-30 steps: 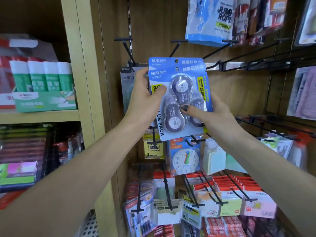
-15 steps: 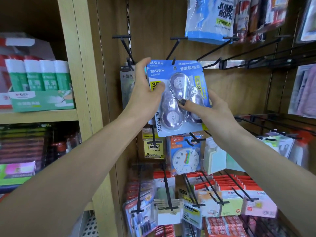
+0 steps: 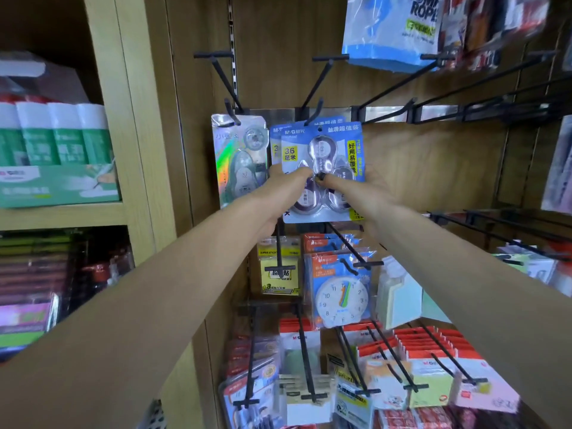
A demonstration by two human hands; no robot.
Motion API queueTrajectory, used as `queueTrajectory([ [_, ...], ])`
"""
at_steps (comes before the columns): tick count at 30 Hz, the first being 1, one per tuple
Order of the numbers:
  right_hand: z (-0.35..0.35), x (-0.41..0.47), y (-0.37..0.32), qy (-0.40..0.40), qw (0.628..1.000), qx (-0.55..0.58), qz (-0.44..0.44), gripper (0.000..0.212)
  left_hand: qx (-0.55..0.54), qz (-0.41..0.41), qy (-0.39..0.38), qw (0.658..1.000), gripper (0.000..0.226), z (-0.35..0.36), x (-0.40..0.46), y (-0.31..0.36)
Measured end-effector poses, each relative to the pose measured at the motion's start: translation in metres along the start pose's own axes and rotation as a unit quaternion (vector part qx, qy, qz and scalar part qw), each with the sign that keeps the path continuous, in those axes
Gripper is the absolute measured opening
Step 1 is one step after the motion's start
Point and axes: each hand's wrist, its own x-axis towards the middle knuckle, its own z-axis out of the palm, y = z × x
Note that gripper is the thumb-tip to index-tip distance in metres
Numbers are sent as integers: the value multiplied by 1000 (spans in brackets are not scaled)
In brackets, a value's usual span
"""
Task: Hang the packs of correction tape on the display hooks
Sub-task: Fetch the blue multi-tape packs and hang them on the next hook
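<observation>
Two blue packs of correction tape (image 3: 322, 140), stacked one behind the other, sit far back on a black display hook (image 3: 314, 114) against the wooden back panel. My left hand (image 3: 280, 187) grips their left edge, thumb on the front. My right hand (image 3: 362, 193) holds the right edge, its thumb pressing the clear blister in the middle. The hook's rod passes through the hang holes at the top of the packs. A holographic pack of correction tape (image 3: 240, 159) hangs on the neighbouring hook to the left.
Bare black hooks (image 3: 448, 69) jut out to the right and above. A jump rope bag (image 3: 393, 29) hangs at upper right. Below hang a clock toy pack (image 3: 340, 292), sticky notes (image 3: 280, 277) and red-topped packs (image 3: 433, 345). Glue stick boxes (image 3: 55, 156) fill the left shelf.
Both hands have pushed the blue packs away from me, along the hook toward the back panel. The camera view has tilted, so the packs look smaller and farther.
</observation>
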Motion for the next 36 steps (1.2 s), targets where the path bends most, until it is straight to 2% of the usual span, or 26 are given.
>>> queueTrajectory([
  [1, 2, 4, 1, -3, 1000, 1, 1, 69, -13, -10, 0, 1000, 97, -1, 6, -1],
  [4, 7, 17, 6, -8, 1000, -6, 16, 104, -45, -21, -6, 999, 113, 0, 40, -12],
  [5, 7, 18, 6, -10, 1000, -10, 15, 107, -51, -21, -7, 998, 117, 1, 47, -15],
  [8, 5, 11, 4, -9, 999, -38, 19, 94, -56, -12, 12, 998, 114, 4, 51, -19],
  [12, -6, 1, 5, -10, 998, -60, 6, 58, -31, -7, 0, 1000, 119, 6, 35, -17],
  [17, -19, -35, 7, -29, 998, -41, -25, 33, 53, 49, 27, 997, 71, -3, -16, -10],
  [21, -30, -63, 0, -70, 993, -46, -87, 33, 58, 106, 34, 992, 47, -13, -53, -12],
  [26, -26, -77, -17, -66, 987, -27, -143, 27, 51, 152, 58, 985, 55, -24, -76, -5],
  [36, -19, -89, -20, -51, 986, -22, -157, 26, 71, 175, 61, 980, 53, -36, -87, -2],
])
